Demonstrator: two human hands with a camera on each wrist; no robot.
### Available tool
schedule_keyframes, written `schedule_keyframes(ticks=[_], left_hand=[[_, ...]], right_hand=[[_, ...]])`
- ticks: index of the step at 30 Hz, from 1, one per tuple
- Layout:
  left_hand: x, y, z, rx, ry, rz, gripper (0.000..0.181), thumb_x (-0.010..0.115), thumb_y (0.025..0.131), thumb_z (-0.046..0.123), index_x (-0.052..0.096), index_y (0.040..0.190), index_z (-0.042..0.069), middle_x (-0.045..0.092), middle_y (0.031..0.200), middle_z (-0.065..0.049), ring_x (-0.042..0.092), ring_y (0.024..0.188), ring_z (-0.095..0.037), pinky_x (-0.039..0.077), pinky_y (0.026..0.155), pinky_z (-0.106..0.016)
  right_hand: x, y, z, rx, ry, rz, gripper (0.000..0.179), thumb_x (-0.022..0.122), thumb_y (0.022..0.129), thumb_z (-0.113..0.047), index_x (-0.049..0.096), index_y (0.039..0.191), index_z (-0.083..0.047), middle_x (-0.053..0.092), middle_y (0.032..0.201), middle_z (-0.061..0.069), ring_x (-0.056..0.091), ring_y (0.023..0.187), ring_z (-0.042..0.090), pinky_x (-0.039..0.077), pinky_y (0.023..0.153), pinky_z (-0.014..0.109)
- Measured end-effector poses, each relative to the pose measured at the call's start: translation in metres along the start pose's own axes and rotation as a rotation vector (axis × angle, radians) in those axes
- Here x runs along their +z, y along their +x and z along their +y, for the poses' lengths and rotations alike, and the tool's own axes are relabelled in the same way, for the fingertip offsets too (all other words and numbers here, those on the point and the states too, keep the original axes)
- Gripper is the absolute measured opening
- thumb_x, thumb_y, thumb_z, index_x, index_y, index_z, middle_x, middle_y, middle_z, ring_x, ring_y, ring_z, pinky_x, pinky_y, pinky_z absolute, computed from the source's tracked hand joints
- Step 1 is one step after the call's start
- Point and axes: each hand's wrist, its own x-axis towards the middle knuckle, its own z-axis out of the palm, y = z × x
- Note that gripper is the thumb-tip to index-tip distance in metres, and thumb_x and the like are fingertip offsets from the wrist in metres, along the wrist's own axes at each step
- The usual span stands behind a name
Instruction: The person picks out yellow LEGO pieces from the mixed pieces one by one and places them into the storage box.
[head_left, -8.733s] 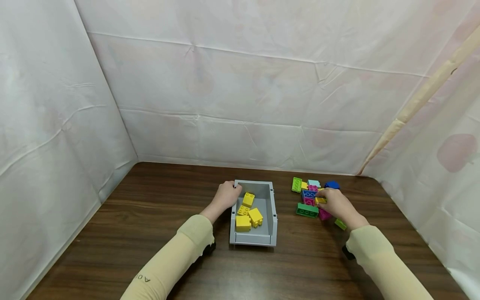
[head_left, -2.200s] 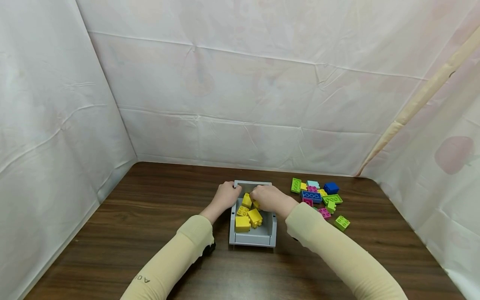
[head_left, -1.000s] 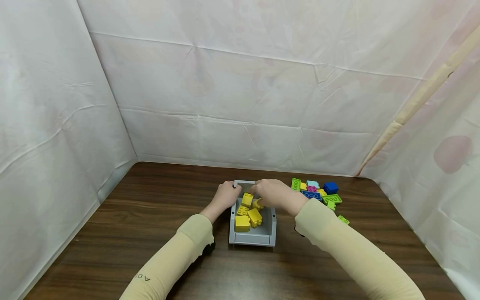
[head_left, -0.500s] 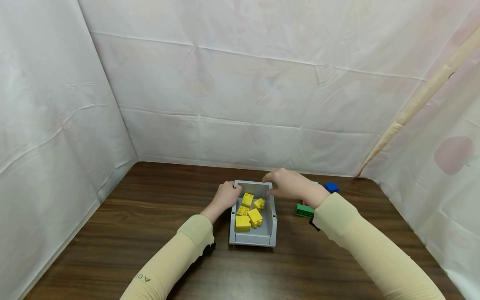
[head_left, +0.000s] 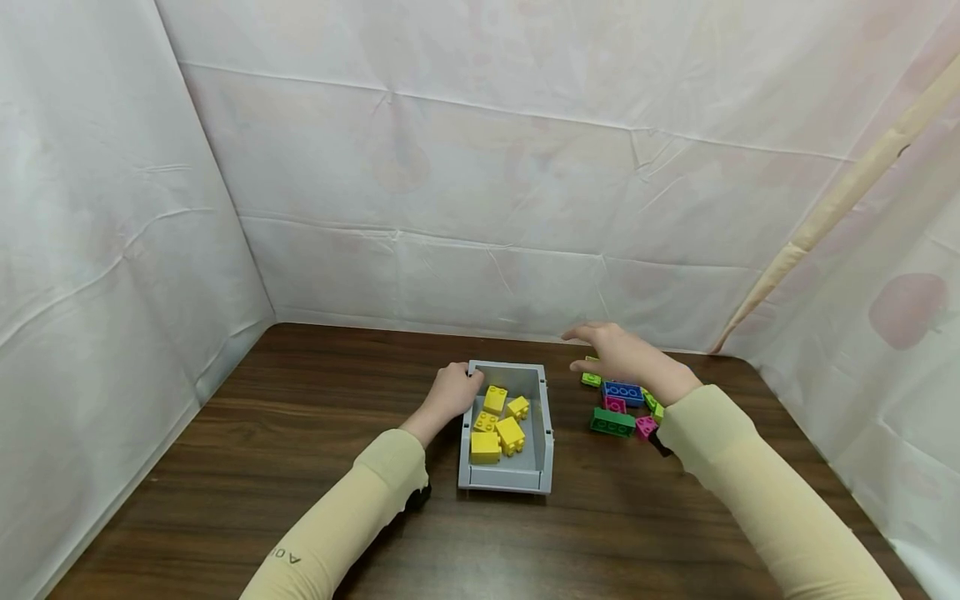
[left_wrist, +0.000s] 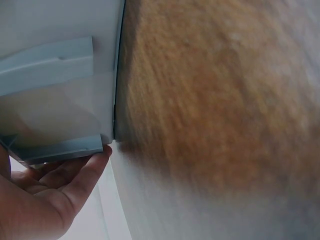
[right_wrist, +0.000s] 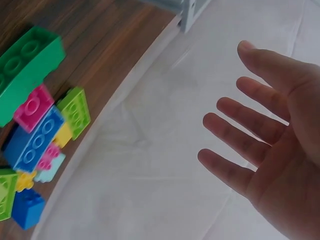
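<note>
Head view: right hand (head_left: 621, 357), fingers spread and empty, had withdrawn from the grey bin (head_left: 504, 479) toward loose bricks (head_left: 612, 422) right of it. Five yellow bricks (head_left: 510, 435) lay inside the bin; latest placement judged complete. Left hand (head_left: 447, 392) gripped its left wall, fingers partly hidden; right hand masked some loose bricks.

- The left hand (head_left: 447, 393) holds the left wall of a grey bin (head_left: 506, 479) near its far end.
- Just right of that hand, inside the bin, lie five yellow bricks (head_left: 511, 434).
- Well to its right, the right hand (head_left: 618, 356) hovers, fingers extended, touching nothing.
- A lime brick (head_left: 591, 379) shows partly hidden beneath the right hand's thumb.
- Closer to the wearer than that hand lie a blue brick (head_left: 622, 393), a pink brick (head_left: 614, 405) and a green brick (head_left: 612, 422).
</note>
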Motion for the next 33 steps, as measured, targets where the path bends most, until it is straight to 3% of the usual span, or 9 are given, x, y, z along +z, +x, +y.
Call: schedule_keyframes(ticks=[10, 14, 22, 28, 33], left_hand=[[-0.001, 0.0, -0.001, -0.006, 0.019, 0.002, 0.053, 0.041, 0.096, 0.028, 0.042, 0.136, -0.007, 0.046, 0.071, -0.009, 0.036, 0.056, -0.016, 0.044, 0.08, -0.036], [-0.002, -0.001, -0.003, -0.007, 0.02, 0.002, 0.053, 0.041, 0.097, 0.028, 0.042, 0.136, -0.007, 0.044, 0.068, -0.008, 0.032, 0.052, -0.015, 0.044, 0.079, -0.036], [-0.004, -0.002, -0.003, 0.0, -0.002, 0.0, 0.052, 0.04, 0.096, 0.027, 0.043, 0.135, -0.008, 0.033, 0.05, 0.0, 0.02, 0.042, -0.011, 0.038, 0.056, -0.029], [-0.005, -0.003, -0.003, 0.0, 0.011, 0.007, 0.053, 0.04, 0.096, 0.028, 0.042, 0.136, -0.008, 0.039, 0.058, -0.003, 0.021, 0.044, -0.011, 0.044, 0.071, -0.033], [-0.003, -0.002, -0.004, -0.001, 0.01, 0.006, 0.053, 0.04, 0.096, 0.028, 0.042, 0.136, -0.008, 0.042, 0.062, -0.006, 0.022, 0.044, -0.011, 0.044, 0.074, -0.034]], right_hand=[[0.006, -0.006, 0.042, 0.107, 0.055, 0.032, 0.055, 0.062, 0.091, -0.024, 0.043, 0.139, -0.006, 0.04, 0.142, 0.023, 0.037, 0.13, 0.042, 0.034, 0.102, 0.057], [0.011, -0.007, 0.056, 0.132, 0.063, 0.052, 0.058, 0.062, 0.091, -0.025, 0.04, 0.141, -0.005, 0.036, 0.144, 0.025, 0.033, 0.131, 0.044, 0.031, 0.102, 0.059], [0.018, -0.01, 0.077, 0.196, 0.079, 0.075, 0.063, 0.061, 0.091, -0.033, 0.037, 0.142, -0.004, 0.033, 0.145, 0.026, 0.03, 0.132, 0.045, 0.03, 0.102, 0.06], [0.029, -0.011, 0.089, 0.231, 0.091, 0.075, 0.065, 0.062, 0.091, -0.03, 0.035, 0.142, -0.001, 0.032, 0.144, 0.028, 0.03, 0.13, 0.048, 0.03, 0.101, 0.062], [0.039, -0.009, 0.099, 0.27, 0.125, 0.061, 0.068, 0.062, 0.091, -0.031, 0.033, 0.143, 0.0, 0.03, 0.144, 0.03, 0.028, 0.13, 0.05, 0.029, 0.101, 0.062]])
